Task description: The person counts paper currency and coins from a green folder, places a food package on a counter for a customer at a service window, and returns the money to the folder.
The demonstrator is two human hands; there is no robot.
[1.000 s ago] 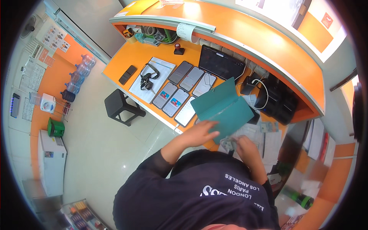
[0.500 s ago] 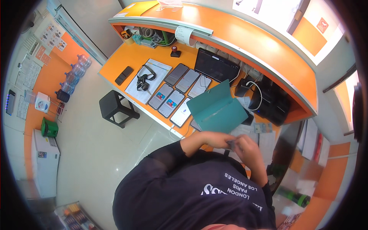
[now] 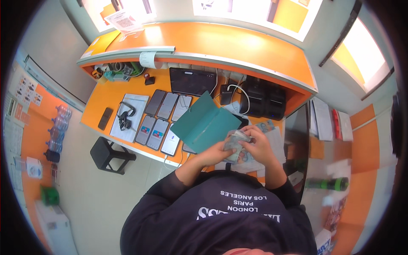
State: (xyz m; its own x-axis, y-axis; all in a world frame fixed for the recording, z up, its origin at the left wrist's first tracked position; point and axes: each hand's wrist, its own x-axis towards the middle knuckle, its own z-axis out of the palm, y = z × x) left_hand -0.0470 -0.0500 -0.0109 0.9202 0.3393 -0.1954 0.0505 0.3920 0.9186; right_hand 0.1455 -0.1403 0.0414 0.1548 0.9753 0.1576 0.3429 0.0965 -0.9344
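Grey-green banknotes (image 3: 236,137) stand between my two hands, in front of my chest. My left hand (image 3: 217,154) is closed on their near lower end. At their upper right edge, the fingers of my right hand (image 3: 260,145) pinch the notes; how many there are I cannot tell. Just left of and beyond my hands, an open teal folder (image 3: 199,123) lies across the desk and part of a phone. Beyond my right hand another banknote (image 3: 265,126) rests on white papers (image 3: 277,142).
Left of the folder lie several smartphones (image 3: 160,132), a clipboard (image 3: 118,127) with a black strap (image 3: 126,117), and a dark phone (image 3: 105,118). A dark tablet (image 3: 193,81) and black devices (image 3: 265,100) stand along the back under an orange shelf (image 3: 238,44). A black stool (image 3: 111,155) is at the left.
My view has turned, so the desk appears further left and lower. My hands have come up and moved slightly apart, and the banknotes between them now show plainly.
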